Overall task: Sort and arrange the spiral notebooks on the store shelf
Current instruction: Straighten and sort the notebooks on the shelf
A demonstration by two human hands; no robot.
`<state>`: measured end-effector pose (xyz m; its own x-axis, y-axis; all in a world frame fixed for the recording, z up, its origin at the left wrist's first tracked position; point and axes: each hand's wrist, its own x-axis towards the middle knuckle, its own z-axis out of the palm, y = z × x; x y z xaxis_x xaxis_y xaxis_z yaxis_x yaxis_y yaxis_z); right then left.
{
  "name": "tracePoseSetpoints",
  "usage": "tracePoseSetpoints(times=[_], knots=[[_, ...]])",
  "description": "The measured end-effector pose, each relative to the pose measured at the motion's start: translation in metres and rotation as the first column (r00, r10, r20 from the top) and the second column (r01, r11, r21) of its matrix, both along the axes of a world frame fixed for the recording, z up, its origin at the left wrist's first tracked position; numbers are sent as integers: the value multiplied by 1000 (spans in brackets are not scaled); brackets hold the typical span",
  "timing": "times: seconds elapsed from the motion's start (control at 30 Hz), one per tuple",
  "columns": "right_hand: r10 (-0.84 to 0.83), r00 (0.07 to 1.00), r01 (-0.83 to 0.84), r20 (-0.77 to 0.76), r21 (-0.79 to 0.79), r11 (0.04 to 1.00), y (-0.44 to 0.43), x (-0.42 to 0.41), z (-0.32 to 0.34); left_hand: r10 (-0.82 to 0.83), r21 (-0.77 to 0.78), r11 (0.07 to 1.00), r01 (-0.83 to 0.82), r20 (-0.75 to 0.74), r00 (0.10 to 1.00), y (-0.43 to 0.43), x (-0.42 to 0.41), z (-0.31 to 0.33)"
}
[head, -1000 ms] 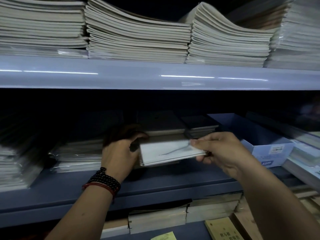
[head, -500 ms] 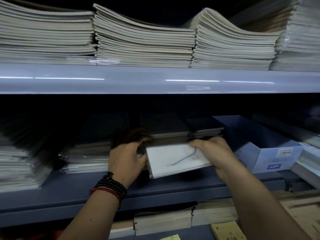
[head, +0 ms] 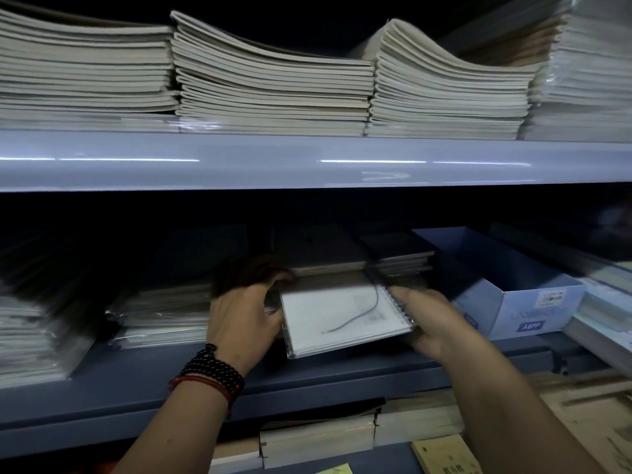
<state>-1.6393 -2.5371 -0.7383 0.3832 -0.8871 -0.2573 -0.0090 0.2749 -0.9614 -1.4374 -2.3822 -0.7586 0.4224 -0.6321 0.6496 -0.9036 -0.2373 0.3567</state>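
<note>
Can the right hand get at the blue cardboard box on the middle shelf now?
Probably not yet: the right hand and left hand both hold the white spiral notebook. The blue box sits close beside it with nothing between.

left fingers (head: 253,271) lost in shadow

left hand (head: 244,314) curled, right hand (head: 432,319) cupped

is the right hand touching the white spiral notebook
Touching: the head view shows the right hand gripping the spiral edge of the white notebook.
</note>
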Motion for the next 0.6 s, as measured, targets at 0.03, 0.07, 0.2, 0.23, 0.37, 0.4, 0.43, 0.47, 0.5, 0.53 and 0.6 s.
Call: tracePoseSetpoints(times=[0.03, 0.07, 0.2, 0.23, 0.37, 0.4, 0.43, 0.47, 0.5, 0.53, 0.6], knots=[[35, 999, -35, 6, 5, 999, 1, 0, 0, -8, -5, 1000, 8, 4, 1000, 1, 0, 0], [40, 999, -40, 11, -20, 999, 0, -1, 2, -11, 2, 1000, 11, 3, 1000, 1, 0, 1], [-59, 995, 66, 75, -89, 994, -6, -9, 8, 10, 49, 999, -9, -14, 1000, 2, -2, 2], [-78, 992, 85, 95, -76, 993, -6, -12, 8, 12, 51, 999, -12, -4, 1000, 2, -1, 2], [-167, 974, 184, 153, -103, 978, -12, -25, 6, -27, 88, 996, 30, -38, 999, 6, 2, 4], [-184, 969, 204, 165, -111, 973, -12, -28, 7, -51, 90, 994, 59, -96, 994, 7, 4, 4], [-201, 963, 222, 182, -109, 969, -13, -31, 8, -63, 81, 994, 78, -170, 983, 7, 7, 6], [-215, 956, 238, 200, -101, 966, -13, -34, 8, -64, 55, 995, 81, -264, 962, 8, 8, 11], [-223, 951, 247, 213, -96, 964, -13, -35, 9, -77, -2, 997, 82, -358, 931, 9, 9, 15], [-225, 949, 251, 219, -96, 963, -12, -36, 9, -110, -74, 994, 87, -424, 899, 10, 7, 21], [-255, 938, 288, 235, -121, 950, -12, -40, 11, -215, -208, 969, 134, -439, 872, 11, -9, 36]])
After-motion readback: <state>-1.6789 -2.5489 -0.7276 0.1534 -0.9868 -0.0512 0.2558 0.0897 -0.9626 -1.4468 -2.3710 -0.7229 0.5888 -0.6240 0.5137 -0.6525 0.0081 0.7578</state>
